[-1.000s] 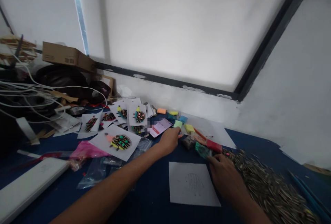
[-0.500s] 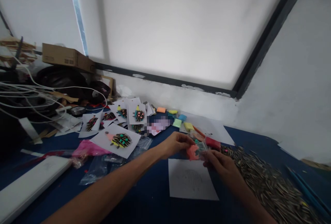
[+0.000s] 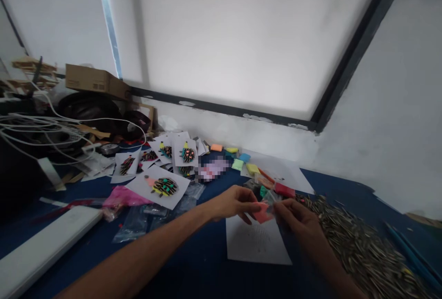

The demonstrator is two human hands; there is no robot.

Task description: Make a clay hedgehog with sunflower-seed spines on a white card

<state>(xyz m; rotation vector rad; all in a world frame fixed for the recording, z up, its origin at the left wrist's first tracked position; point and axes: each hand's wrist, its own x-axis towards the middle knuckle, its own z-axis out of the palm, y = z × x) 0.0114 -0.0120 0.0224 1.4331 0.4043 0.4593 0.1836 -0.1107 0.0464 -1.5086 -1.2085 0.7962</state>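
My left hand pinches a flat coral-pink piece, which looks like soft modelling clay. A small clear plastic wrapper is pinched between the fingers of my right hand, touching the clay's right side. Both hands hover over a white sheet with a faint pencil drawing on it. Beyond my fingers lies a green lump, close to a red packet. Whether the clay is fully out of the wrapper I cannot tell.
A heap of small striped sticks or shells spreads at the right. Finished hedgehog pictures lie to the left, near a long white box and clear bags. Coloured clay packets sit toward the wall.
The coral-pink clay and my left hand have shifted slightly down and right. The wrapper in my right hand now sits higher against the clay. The view has turned slightly left.
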